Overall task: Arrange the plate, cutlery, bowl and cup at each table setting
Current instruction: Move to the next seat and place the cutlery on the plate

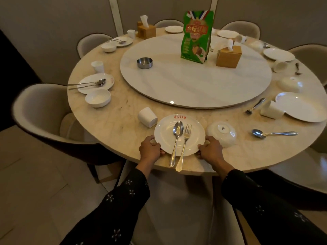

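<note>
Both hands hold a plate at the near edge of the tabletop (pixel 109 124).

A cup (pixel 147 117) lies on its side just beyond the left hand (pixel 150 149), whose fingers curl round the left rim of the plate (pixel 165 133). Between the hands a spoon (pixel 175 142) and fork (pixel 184 145) rest on the plate, handles overhanging its near rim. The right hand (pixel 210 148) grips the right rim; just beyond it, to the right, sits an upturned bowl (pixel 222 133).

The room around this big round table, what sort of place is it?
Most likely a restaurant's private dining room. The round table carries a turntable, padded chairs ring it, and the plate bears a printed red logo.
</note>
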